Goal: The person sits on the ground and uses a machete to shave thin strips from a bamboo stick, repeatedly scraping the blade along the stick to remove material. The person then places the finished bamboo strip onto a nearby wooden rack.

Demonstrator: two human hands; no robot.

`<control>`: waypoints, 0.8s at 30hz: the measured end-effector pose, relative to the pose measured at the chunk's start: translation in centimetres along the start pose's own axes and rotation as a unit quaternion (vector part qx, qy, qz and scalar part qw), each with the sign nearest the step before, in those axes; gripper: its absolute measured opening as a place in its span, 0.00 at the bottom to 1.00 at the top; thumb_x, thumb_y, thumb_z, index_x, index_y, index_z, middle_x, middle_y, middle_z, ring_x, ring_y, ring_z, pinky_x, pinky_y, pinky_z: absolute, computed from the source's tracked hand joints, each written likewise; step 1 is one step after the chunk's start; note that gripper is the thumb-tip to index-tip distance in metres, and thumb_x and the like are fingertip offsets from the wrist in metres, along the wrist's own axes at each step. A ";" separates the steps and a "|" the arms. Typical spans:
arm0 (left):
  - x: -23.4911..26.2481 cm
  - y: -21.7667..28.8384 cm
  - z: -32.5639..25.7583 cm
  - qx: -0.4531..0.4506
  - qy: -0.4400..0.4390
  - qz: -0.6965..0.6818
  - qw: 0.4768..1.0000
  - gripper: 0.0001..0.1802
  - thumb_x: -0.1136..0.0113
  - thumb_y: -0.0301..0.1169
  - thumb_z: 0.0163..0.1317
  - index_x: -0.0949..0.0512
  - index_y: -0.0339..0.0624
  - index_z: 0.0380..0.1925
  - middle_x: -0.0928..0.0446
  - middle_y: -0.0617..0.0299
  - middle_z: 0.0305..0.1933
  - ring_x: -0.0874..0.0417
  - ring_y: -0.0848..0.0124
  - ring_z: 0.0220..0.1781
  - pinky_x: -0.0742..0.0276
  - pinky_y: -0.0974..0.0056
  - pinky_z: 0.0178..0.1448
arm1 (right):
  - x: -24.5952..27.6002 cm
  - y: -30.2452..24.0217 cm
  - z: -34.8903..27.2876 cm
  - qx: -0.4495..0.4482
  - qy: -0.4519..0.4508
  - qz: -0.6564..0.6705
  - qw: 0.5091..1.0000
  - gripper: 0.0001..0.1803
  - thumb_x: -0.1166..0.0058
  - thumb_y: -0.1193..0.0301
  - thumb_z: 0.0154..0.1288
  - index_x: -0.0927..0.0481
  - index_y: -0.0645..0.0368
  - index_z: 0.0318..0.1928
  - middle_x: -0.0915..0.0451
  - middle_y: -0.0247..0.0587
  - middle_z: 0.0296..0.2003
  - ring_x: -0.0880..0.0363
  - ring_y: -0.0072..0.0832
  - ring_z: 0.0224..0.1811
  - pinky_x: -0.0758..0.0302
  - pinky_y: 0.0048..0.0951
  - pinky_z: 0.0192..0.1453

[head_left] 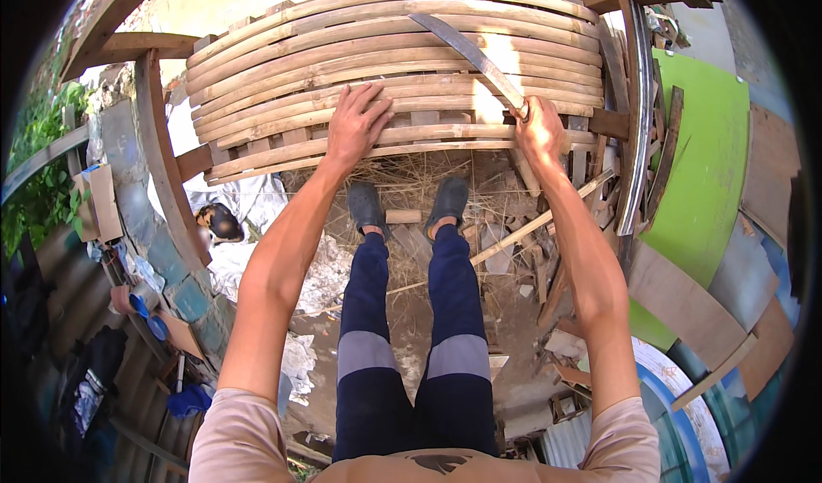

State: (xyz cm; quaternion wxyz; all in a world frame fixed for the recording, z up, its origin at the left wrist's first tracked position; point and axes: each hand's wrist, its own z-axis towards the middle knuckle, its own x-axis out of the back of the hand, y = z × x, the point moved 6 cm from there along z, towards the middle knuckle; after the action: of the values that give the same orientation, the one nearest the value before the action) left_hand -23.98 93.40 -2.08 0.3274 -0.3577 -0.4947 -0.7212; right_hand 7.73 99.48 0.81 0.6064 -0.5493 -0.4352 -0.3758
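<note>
A bench top of long pale bamboo slats (317, 59) lies across in front of me, the slats side by side with narrow gaps. My left hand (357, 123) rests on the nearer slats left of the middle, its fingers stretched out and holding nothing. On the right, my right hand (539, 128) is wrapped around the handle of a machete (469, 52). Its curved blade slants up to the left over the slats, tip toward the far side. Most of the handle is hidden in my fist.
Wooden posts (161, 140) frame the bench at both ends. Offcuts, straw and a long bamboo strip (535, 223) litter the ground around my feet. White sacking (244, 265) lies at the left. A green board (698, 158) and several brown panels lean at the right.
</note>
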 end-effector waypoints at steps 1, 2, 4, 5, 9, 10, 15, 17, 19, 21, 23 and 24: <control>-0.1 -0.2 -0.3 0.003 -0.002 -0.004 1.000 0.17 0.32 0.36 0.57 0.17 0.50 0.47 0.24 0.58 0.60 0.28 0.57 0.65 0.40 0.45 0.73 | 0.0 0.1 -0.1 -0.001 -0.005 -0.001 1.000 0.08 0.39 0.71 0.58 0.22 0.58 0.37 0.20 0.43 0.37 0.22 0.45 0.43 0.25 0.45 0.46; 0.3 -0.4 -0.2 0.024 0.002 0.012 1.000 0.18 0.32 0.37 0.57 0.18 0.50 0.49 0.26 0.57 0.62 0.29 0.57 0.67 0.43 0.44 0.74 | -0.1 0.1 0.0 -0.003 -0.008 0.001 1.000 0.08 0.39 0.71 0.58 0.22 0.58 0.37 0.20 0.43 0.38 0.22 0.45 0.44 0.25 0.45 0.46; 1.1 -0.6 -0.3 0.066 0.010 0.044 0.997 0.22 0.33 0.40 0.58 0.20 0.50 0.53 0.29 0.56 0.65 0.32 0.56 0.69 0.47 0.42 0.75 | -0.3 0.5 -0.2 -0.005 -0.022 -0.003 1.000 0.11 0.37 0.70 0.58 0.21 0.59 0.40 0.20 0.43 0.41 0.22 0.44 0.48 0.25 0.43 0.50; 1.5 -1.4 -0.8 0.101 0.017 0.069 0.992 0.27 0.35 0.45 0.60 0.24 0.50 0.59 0.37 0.53 0.71 0.39 0.54 0.73 0.53 0.41 0.77 | -0.1 0.3 -0.5 -0.003 -0.014 0.003 1.000 0.11 0.37 0.69 0.58 0.21 0.59 0.40 0.20 0.43 0.42 0.22 0.44 0.49 0.25 0.43 0.51; 4.7 -6.1 -2.4 0.253 0.120 0.132 0.951 0.29 0.41 0.46 0.64 0.29 0.47 0.63 0.41 0.46 0.72 0.43 0.48 0.74 0.54 0.43 0.76 | -0.9 0.5 -0.6 -0.016 -0.016 -0.012 1.000 0.14 0.35 0.67 0.57 0.20 0.57 0.42 0.21 0.40 0.48 0.24 0.42 0.54 0.26 0.42 0.55; 5.6 -7.3 -3.0 0.289 0.144 0.130 0.938 0.30 0.41 0.46 0.64 0.29 0.46 0.62 0.41 0.46 0.71 0.43 0.49 0.73 0.53 0.44 0.76 | -1.0 0.4 -0.7 -0.020 -0.017 -0.017 1.000 0.14 0.35 0.67 0.57 0.20 0.57 0.43 0.21 0.39 0.48 0.25 0.42 0.55 0.26 0.42 0.55; 8.9 -12.6 -8.3 0.448 0.201 0.140 0.860 0.35 0.40 0.49 0.62 0.33 0.40 0.63 0.41 0.43 0.70 0.42 0.48 0.72 0.50 0.45 0.74 | -0.9 0.5 -0.2 0.029 -0.016 -0.016 0.999 0.13 0.35 0.67 0.57 0.20 0.58 0.40 0.20 0.37 0.46 0.24 0.43 0.53 0.25 0.43 0.52; 9.6 -14.0 -10.0 0.494 0.168 0.144 0.841 0.40 0.41 0.53 0.61 0.36 0.36 0.64 0.43 0.41 0.70 0.45 0.46 0.73 0.51 0.46 0.75 | -1.0 0.5 -0.2 0.030 -0.018 -0.021 0.999 0.13 0.36 0.67 0.57 0.21 0.58 0.40 0.20 0.37 0.46 0.24 0.43 0.53 0.25 0.44 0.52; 10.2 -15.1 -11.4 0.491 0.145 0.161 0.844 0.44 0.42 0.57 0.61 0.40 0.35 0.66 0.47 0.38 0.72 0.48 0.45 0.75 0.54 0.46 0.77 | -0.5 -0.1 0.1 0.013 -0.034 -0.018 0.999 0.13 0.36 0.68 0.57 0.22 0.57 0.41 0.21 0.37 0.46 0.25 0.43 0.53 0.24 0.45 0.52; 10.4 -16.1 -12.3 0.509 0.123 0.172 0.834 0.49 0.44 0.61 0.60 0.44 0.35 0.69 0.51 0.36 0.74 0.52 0.44 0.77 0.56 0.46 0.78 | -0.7 0.0 0.1 0.043 -0.013 -0.023 0.999 0.13 0.37 0.69 0.57 0.22 0.57 0.41 0.21 0.38 0.46 0.25 0.44 0.53 0.24 0.44 0.51; 10.8 -16.9 -13.1 0.552 0.100 0.184 0.807 0.54 0.46 0.65 0.59 0.48 0.34 0.70 0.55 0.35 0.75 0.56 0.44 0.78 0.59 0.47 0.79 | -0.2 -0.4 0.0 0.063 -0.011 -0.032 0.997 0.12 0.38 0.72 0.57 0.23 0.56 0.41 0.21 0.39 0.44 0.23 0.44 0.50 0.24 0.44 0.49; 10.8 -17.1 -13.0 0.564 0.092 0.174 0.802 0.55 0.46 0.66 0.58 0.48 0.34 0.71 0.56 0.35 0.76 0.57 0.45 0.79 0.60 0.47 0.79 | -0.1 -0.2 0.0 0.072 -0.009 -0.032 0.997 0.12 0.39 0.72 0.56 0.23 0.56 0.42 0.21 0.39 0.43 0.23 0.44 0.49 0.25 0.44 0.49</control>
State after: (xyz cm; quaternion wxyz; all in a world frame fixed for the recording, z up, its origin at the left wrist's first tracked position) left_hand -46.37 84.84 -4.52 0.6352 -0.1223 -0.7111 -0.2756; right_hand 7.50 99.49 0.76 0.6282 -0.4934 -0.4841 -0.3572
